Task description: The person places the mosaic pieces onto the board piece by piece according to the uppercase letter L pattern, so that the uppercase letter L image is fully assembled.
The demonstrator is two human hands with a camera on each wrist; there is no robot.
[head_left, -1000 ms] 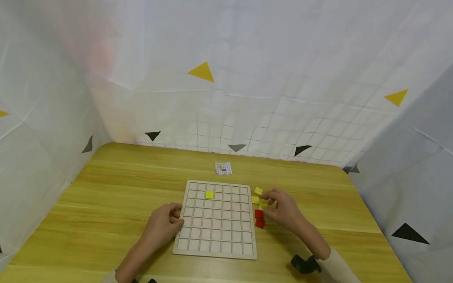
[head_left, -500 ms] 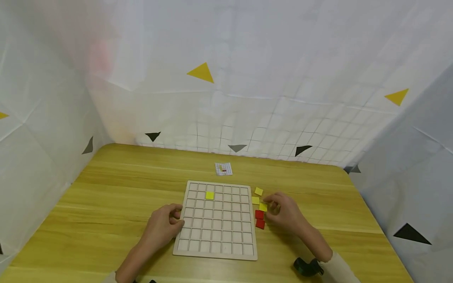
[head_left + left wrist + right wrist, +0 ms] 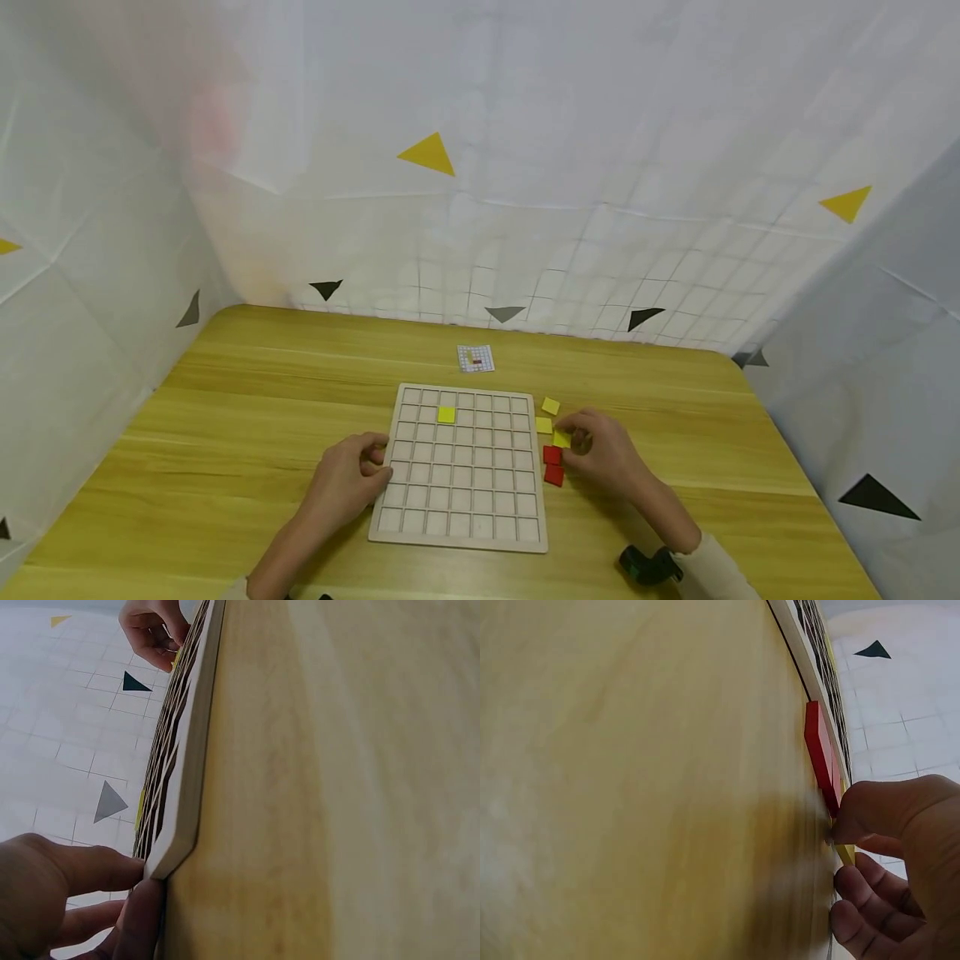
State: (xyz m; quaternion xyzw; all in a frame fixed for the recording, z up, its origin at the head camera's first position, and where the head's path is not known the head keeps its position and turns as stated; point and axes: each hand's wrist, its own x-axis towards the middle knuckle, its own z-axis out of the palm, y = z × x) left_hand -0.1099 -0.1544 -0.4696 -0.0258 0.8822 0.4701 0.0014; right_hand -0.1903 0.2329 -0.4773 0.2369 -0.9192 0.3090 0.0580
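A pale wooden grid board [image 3: 459,546] lies on the table with one yellow tile [image 3: 446,414] in a cell of its second row. My left hand [image 3: 348,475] pinches the board's left edge; in the left wrist view the fingers [image 3: 105,866] meet the board's corner. To the right of the board, my right hand [image 3: 606,450] pinches another yellow tile [image 3: 561,437] between thumb and fingers. That tile shows only partly in the right wrist view, the yellow piece [image 3: 846,853] lying between the fingertips. Two red tiles [image 3: 552,465] lie just beside the thumb.
Two more yellow tiles [image 3: 551,406] lie by the board's upper right edge. A small printed pattern card [image 3: 476,358] rests behind the board. White sheets [image 3: 525,208] with triangles enclose the wooden table [image 3: 262,400] at the back and sides.
My right hand has drawn back slightly, then its fingers have come together on the yellow tile. The left hand stays at the board's edge.
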